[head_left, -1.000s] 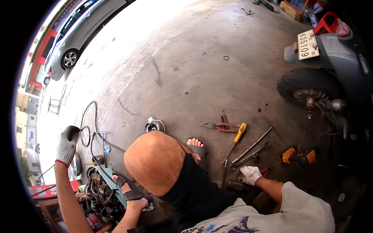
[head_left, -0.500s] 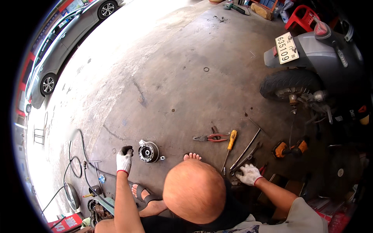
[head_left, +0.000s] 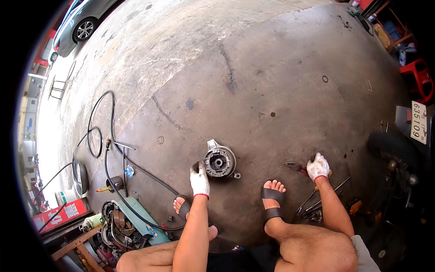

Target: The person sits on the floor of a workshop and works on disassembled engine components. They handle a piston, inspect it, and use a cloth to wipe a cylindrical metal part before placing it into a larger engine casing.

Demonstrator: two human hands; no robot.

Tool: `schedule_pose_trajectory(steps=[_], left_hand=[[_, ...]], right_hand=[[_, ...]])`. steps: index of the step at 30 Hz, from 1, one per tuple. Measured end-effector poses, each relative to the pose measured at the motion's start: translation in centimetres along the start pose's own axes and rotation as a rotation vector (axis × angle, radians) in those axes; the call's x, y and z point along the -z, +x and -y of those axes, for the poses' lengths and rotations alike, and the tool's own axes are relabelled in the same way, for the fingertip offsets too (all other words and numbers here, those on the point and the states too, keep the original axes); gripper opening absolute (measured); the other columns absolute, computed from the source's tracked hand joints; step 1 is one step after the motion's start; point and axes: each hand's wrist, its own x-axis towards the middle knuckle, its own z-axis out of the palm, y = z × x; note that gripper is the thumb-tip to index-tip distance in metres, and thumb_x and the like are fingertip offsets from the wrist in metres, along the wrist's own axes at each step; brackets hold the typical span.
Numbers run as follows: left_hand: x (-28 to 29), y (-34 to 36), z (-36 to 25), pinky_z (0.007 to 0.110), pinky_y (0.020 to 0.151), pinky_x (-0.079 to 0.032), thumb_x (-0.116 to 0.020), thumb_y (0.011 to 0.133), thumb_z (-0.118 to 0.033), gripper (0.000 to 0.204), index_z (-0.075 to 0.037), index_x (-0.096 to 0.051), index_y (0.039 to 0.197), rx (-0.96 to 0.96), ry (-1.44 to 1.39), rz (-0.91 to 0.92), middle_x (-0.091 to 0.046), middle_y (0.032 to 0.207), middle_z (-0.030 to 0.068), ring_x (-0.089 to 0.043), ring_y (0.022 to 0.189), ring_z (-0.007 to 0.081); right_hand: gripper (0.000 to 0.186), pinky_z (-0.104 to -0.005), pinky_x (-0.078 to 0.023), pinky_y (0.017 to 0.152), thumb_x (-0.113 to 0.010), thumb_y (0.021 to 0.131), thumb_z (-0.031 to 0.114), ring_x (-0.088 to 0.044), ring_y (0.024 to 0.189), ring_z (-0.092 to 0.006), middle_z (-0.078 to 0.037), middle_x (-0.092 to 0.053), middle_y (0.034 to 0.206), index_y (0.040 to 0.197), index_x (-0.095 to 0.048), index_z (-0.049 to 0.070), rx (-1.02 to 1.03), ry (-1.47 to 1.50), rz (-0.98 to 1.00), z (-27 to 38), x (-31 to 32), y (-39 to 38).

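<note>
My left hand (head_left: pixel 200 181), in a white glove with dark fingertips, is closed on the left edge of a round metal hub (head_left: pixel 219 162), which lies on the floor ahead of my feet. My gloved right hand (head_left: pixel 318 167) has its fingers curled down over red-handled pliers (head_left: pixel 291 165) and a yellow-handled screwdriver; what, if anything, it grips is hidden. Below it lie long wrenches (head_left: pixel 312 208) and other tools, partly behind my forearm. An orange-black power tool (head_left: pixel 355 206) lies further right.
Black hoses (head_left: pixel 111 118) loop at the left, beside engine parts (head_left: pixel 115 226) and a teal panel (head_left: pixel 136 213). A scooter's rear wheel (head_left: pixel 385 149) stands at the right, a red stool (head_left: pixel 414 77) behind it. A silver car (head_left: pixel 77 27) is parked at the top left.
The view has swung rightward and both feet now show. My left hand has moved rightward onto the hub. My right hand has moved forward from among the wrenches to the pliers.
</note>
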Motion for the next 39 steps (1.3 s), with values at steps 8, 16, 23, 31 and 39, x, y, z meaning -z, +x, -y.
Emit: schedule_pose_trajectory(steps=[8,16,23,31,39], left_hand=[[-1.3,-3.3,1.3,0.032,0.091,-0.050,-0.082,0.091,-0.024,0.047,0.005,-0.061,0.122,0.200,-0.214,0.118,-0.071,0.110,0.0108,-0.063,0.097,0.0174],[-3.5,-6.1,-7.0,0.042,0.086,-0.054,-0.086,0.073,-0.015,0.055,0.000,-0.055,0.116,-0.275,0.201,0.077,-0.067,0.104,0.0206,-0.067,0.092,0.0336],[-5.1,-7.3,-6.4,0.048,0.100,-0.049,-0.082,0.071,-0.014,0.061,-0.004,-0.058,0.126,-0.555,0.427,0.141,-0.063,0.118,0.0183,-0.060,0.111,0.0397],[-5.4,-6.7,-5.5,0.049,0.102,-0.048,-0.080,0.071,-0.011,0.062,-0.005,-0.059,0.129,-0.585,0.430,0.148,-0.064,0.119,0.0188,-0.059,0.114,0.0405],[-5.4,-7.2,-4.8,0.050,0.101,-0.047,-0.078,0.067,-0.007,0.065,-0.006,-0.059,0.129,-0.651,0.450,0.138,-0.060,0.121,0.0185,-0.056,0.115,0.0404]], right_hand=[[0.022,-0.0406,-0.052,0.089,-0.059,0.094,0.001,-0.066,0.095,-0.0277,-0.017,-0.066,0.107,0.116,-0.056,-0.002,0.050,0.824,-0.327,-1.9,0.3,0.0],[0.016,-0.0271,-0.050,0.077,-0.058,0.098,-0.002,-0.058,0.085,-0.0094,-0.003,-0.067,0.099,0.112,-0.064,0.000,0.228,1.180,-0.003,9.1,4.0,-2.1],[0.020,-0.0316,-0.055,0.081,-0.064,0.090,-0.007,-0.069,0.094,-0.0208,-0.011,-0.066,0.099,0.108,-0.066,0.000,0.591,1.160,0.004,17.8,6.2,-5.1],[0.038,-0.0455,-0.055,0.090,-0.067,0.075,-0.003,-0.064,0.102,-0.0349,-0.012,-0.065,0.110,0.111,-0.067,0.009,1.041,0.799,-0.306,21.5,5.0,-8.5],[0.036,-0.0456,-0.055,0.090,-0.059,0.082,-0.007,-0.065,0.104,-0.0380,-0.015,-0.067,0.109,0.114,-0.071,0.007,0.835,0.842,-0.169,20.6,1.6,-6.1]])
